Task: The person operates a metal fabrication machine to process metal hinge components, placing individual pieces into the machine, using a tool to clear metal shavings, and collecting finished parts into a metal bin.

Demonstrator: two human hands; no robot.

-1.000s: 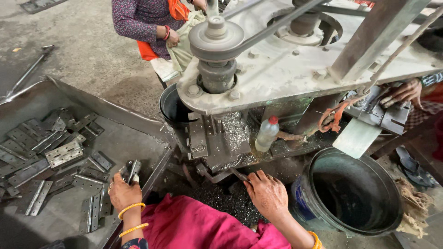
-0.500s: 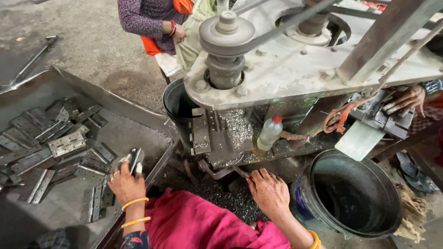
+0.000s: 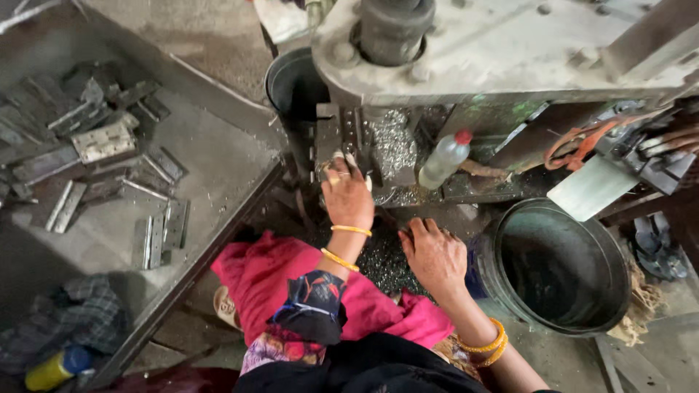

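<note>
Since the earlier picture, the left hand (image 3: 348, 195) has left the grey metal tray (image 3: 218, 156) of flat hinge pieces (image 3: 102, 142) and now sits up at the machine. Its fingers (image 3: 342, 161) are bent together on a small metal piece at the grey steel press bed (image 3: 342, 138). The piece is mostly hidden, so I cannot tell just how it is held. It is placed there likely because this is where the machine works on it.

The right hand (image 3: 435, 256) rests lower down on the dark pile of shiny metal chips (image 3: 378, 262), fingers a little apart and holding nothing, maybe to steady the person. A clear plastic bottle with a red cap (image 3: 445, 159) leans just beside the bed. A big dark round bucket (image 3: 557, 266) stands near the right hand.
</note>
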